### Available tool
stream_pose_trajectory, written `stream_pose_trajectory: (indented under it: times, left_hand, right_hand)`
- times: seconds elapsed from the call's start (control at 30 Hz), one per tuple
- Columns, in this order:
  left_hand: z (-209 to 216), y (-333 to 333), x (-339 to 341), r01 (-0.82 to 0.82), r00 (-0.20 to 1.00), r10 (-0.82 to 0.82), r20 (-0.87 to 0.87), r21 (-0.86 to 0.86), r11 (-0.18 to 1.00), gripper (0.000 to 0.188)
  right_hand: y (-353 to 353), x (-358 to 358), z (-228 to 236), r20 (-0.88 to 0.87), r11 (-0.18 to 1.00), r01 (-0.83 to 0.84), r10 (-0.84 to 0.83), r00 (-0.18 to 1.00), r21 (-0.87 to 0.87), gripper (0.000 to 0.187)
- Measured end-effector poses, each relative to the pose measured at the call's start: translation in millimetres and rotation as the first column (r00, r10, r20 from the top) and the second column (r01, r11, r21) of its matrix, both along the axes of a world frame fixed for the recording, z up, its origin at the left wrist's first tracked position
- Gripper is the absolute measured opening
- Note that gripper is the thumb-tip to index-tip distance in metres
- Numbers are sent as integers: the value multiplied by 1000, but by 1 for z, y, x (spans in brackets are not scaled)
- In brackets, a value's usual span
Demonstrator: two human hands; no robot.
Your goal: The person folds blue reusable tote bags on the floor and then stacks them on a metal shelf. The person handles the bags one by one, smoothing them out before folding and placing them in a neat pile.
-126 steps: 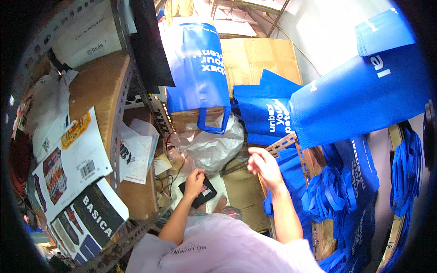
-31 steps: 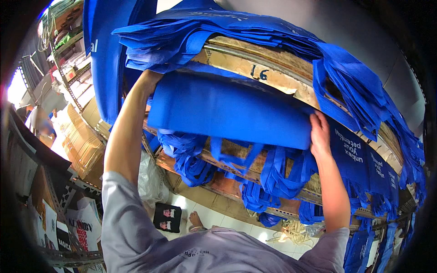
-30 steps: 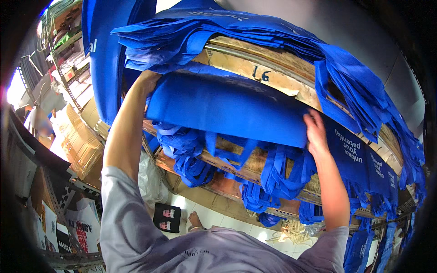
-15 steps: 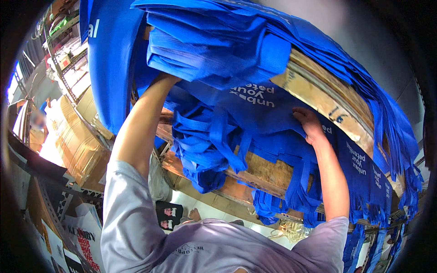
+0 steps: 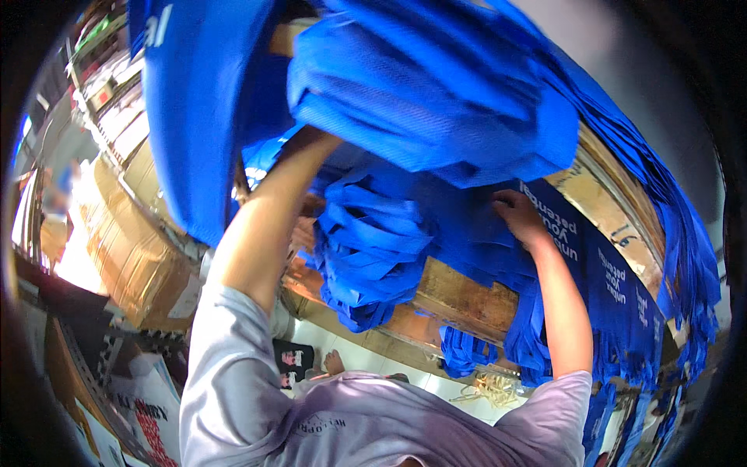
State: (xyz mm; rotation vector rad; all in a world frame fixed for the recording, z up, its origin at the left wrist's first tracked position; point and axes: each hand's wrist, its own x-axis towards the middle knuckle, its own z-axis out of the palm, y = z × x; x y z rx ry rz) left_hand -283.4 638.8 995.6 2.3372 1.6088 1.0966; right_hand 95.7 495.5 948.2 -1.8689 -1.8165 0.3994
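Note:
A thick stack of folded blue fabric tote bags hangs in front of me, raised above the shelf. My left forearm reaches up under its near left edge; the left hand shows only at the wrist, and its fingers are hidden by the bags. To the right, my right hand is closed, fingertips curled in against a dark blue printed bag lying beneath the stack. A bunched pile of blue bags, creased and folded, sits between my arms.
Wooden boards form the rack's shelves, with blue bags draped over the edges on the right. A large blue sheet hangs at the left. Cardboard boxes stand beyond it. Pale straw-like strips lie low by the rack.
The raised stack has shifted right and closer, now covering more of the printed bag. My left arm has moved right with it. My right hand has stayed in nearly the same place.

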Motion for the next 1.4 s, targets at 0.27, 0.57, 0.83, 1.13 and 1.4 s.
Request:
stream_pose_trajectory:
  times: [0.27,0.57,0.83,1.13,1.4]
  left_hand:
    - [-38,-237,-58,500,664,-489,566,150,853,24]
    - [-416,-476,-120,-219,468,816,339,-851,478,26]
    - [-572,-610,-82,-152,405,912,61,-979,133,40]
    - [-592,-755,-37,-626,547,823,-153,-728,280,22]
    - [-517,-664,-29,169,-391,919,-50,-985,18,25]
  right_hand:
    - [-64,-22,56,619,996,-55,-3,786,75,59]
    - [-150,-267,100,-416,-60,-951,906,77,-305,45]
    - [-92,-464,-201,-742,264,-801,303,598,-538,31]
    - [30,-660,-217,-996,887,-463,41,81,-1,15]
    - [273,-739,-256,-489,912,-382,405,772,152,22]
